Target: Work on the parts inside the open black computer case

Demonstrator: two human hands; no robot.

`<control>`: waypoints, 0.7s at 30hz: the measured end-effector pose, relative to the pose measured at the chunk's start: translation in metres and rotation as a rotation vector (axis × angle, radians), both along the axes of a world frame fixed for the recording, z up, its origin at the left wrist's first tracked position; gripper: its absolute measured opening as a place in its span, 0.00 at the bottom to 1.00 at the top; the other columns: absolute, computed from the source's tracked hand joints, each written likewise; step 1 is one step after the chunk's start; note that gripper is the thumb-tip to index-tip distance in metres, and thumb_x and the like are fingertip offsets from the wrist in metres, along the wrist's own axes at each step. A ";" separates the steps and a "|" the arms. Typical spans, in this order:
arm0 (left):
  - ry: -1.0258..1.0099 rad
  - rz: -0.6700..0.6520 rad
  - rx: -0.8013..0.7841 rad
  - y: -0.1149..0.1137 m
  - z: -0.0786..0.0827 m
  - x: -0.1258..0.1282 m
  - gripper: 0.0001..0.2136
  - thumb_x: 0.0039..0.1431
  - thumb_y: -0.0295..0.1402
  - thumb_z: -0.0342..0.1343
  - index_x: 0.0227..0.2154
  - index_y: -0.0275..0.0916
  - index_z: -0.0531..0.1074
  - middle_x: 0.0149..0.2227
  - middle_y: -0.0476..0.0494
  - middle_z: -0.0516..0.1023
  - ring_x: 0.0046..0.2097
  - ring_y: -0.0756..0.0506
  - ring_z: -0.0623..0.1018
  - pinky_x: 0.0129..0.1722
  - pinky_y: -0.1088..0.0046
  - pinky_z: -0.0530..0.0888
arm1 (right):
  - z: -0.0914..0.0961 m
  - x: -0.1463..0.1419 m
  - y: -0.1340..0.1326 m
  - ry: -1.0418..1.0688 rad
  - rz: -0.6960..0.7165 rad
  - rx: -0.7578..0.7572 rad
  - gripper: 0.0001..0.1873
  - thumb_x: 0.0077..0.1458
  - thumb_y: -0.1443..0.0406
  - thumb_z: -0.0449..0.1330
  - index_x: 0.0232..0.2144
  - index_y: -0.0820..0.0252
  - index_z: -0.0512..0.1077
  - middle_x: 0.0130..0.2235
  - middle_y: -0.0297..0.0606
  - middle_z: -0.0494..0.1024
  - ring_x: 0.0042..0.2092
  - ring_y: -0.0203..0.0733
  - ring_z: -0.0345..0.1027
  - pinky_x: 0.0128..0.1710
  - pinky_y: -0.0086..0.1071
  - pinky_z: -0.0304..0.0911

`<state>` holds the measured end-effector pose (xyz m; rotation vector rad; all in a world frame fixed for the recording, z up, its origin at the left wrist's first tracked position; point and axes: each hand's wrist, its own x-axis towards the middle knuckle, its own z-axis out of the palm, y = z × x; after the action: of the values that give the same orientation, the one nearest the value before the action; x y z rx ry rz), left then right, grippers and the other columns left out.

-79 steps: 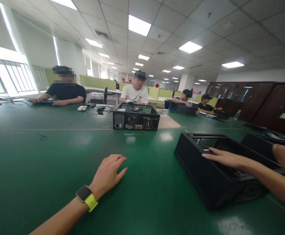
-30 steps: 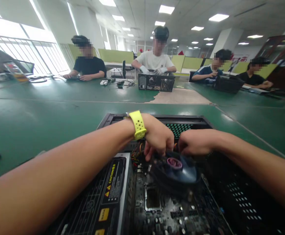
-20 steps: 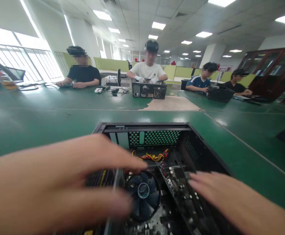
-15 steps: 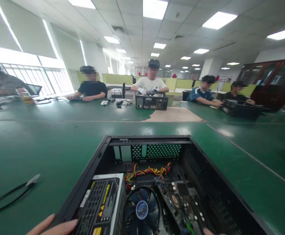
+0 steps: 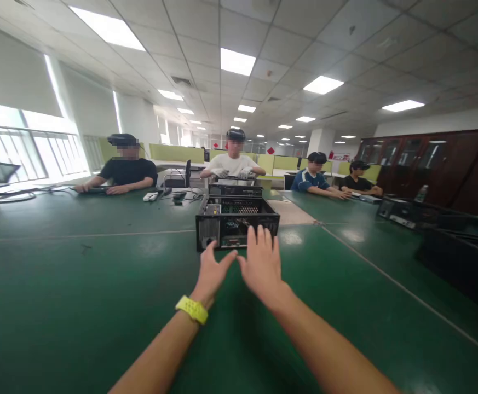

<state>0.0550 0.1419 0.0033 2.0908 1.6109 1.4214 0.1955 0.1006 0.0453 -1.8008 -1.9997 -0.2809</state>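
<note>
An open black computer case stands on the green table, its rear panel facing me. My left hand, with a yellow watch band on the wrist, reaches toward the case's near lower edge with fingers spread and holds nothing. My right hand is stretched out flat beside it, fingertips at or just short of the case's back panel, also holding nothing. Both forearms extend from the bottom of the view.
Several people sit along the far side of the table. One in a white shirt works on another case behind mine. More black cases stand at the right. Cables and small devices lie at the far left.
The case was right below me half a second ago with my hands nearly out of view. Now it stands at arm's length and both hands are stretched out toward its back.
</note>
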 end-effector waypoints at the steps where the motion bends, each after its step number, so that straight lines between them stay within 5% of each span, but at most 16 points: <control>1: -0.009 -0.121 -0.012 -0.009 -0.006 0.010 0.21 0.60 0.40 0.46 0.54 0.36 0.59 0.54 0.32 0.66 0.58 0.41 0.66 0.56 0.55 0.64 | -0.002 -0.004 -0.022 0.000 0.102 -0.011 0.36 0.56 0.65 0.50 0.64 0.62 0.44 0.65 0.47 0.45 0.65 0.54 0.37 0.62 0.52 0.40; 4: -0.024 -0.329 -0.154 -0.052 -0.024 0.000 0.21 0.57 0.42 0.50 0.51 0.41 0.63 0.55 0.37 0.67 0.56 0.41 0.68 0.56 0.58 0.66 | -0.009 0.030 -0.103 0.003 0.329 -0.187 0.40 0.54 0.57 0.53 0.65 0.53 0.41 0.66 0.36 0.42 0.65 0.51 0.38 0.62 0.47 0.47; 7: -0.061 -0.230 -0.376 -0.086 -0.038 -0.048 0.21 0.55 0.47 0.51 0.48 0.40 0.67 0.50 0.39 0.73 0.51 0.40 0.73 0.51 0.57 0.71 | -0.001 0.126 -0.143 0.076 0.098 -0.242 0.40 0.53 0.45 0.50 0.63 0.54 0.48 0.64 0.38 0.51 0.63 0.50 0.47 0.60 0.45 0.51; 10: -0.093 -0.149 -0.457 -0.105 -0.045 -0.096 0.21 0.52 0.49 0.53 0.43 0.40 0.70 0.45 0.40 0.76 0.48 0.39 0.75 0.48 0.58 0.73 | 0.016 0.235 -0.118 0.007 -0.247 -0.114 0.46 0.50 0.41 0.49 0.60 0.68 0.56 0.60 0.49 0.59 0.61 0.54 0.52 0.61 0.43 0.49; 13: -0.118 -0.085 -0.467 -0.124 -0.040 -0.126 0.21 0.49 0.51 0.54 0.39 0.40 0.72 0.42 0.41 0.78 0.46 0.39 0.76 0.47 0.59 0.73 | 0.022 0.286 -0.072 -0.115 -0.349 -0.343 0.56 0.43 0.39 0.54 0.60 0.79 0.53 0.60 0.60 0.57 0.62 0.64 0.47 0.61 0.49 0.44; 16: -0.127 -0.055 -0.445 -0.147 -0.028 -0.143 0.20 0.49 0.52 0.53 0.37 0.42 0.73 0.39 0.43 0.79 0.44 0.39 0.77 0.45 0.61 0.74 | 0.017 0.260 -0.048 -0.153 -0.085 -0.456 0.53 0.44 0.39 0.53 0.60 0.73 0.55 0.60 0.57 0.59 0.59 0.60 0.53 0.59 0.45 0.48; 21: -0.002 -0.155 -0.388 -0.177 0.004 -0.127 0.16 0.56 0.48 0.49 0.39 0.44 0.73 0.40 0.47 0.78 0.42 0.42 0.77 0.43 0.65 0.74 | 0.015 0.141 -0.070 -0.185 0.103 -0.373 0.52 0.36 0.40 0.60 0.57 0.68 0.59 0.55 0.54 0.65 0.54 0.57 0.58 0.53 0.43 0.57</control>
<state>-0.0722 -0.0347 0.0072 1.9354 1.5360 0.9699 0.3367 0.0307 0.0601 -1.9388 -2.3947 -0.0433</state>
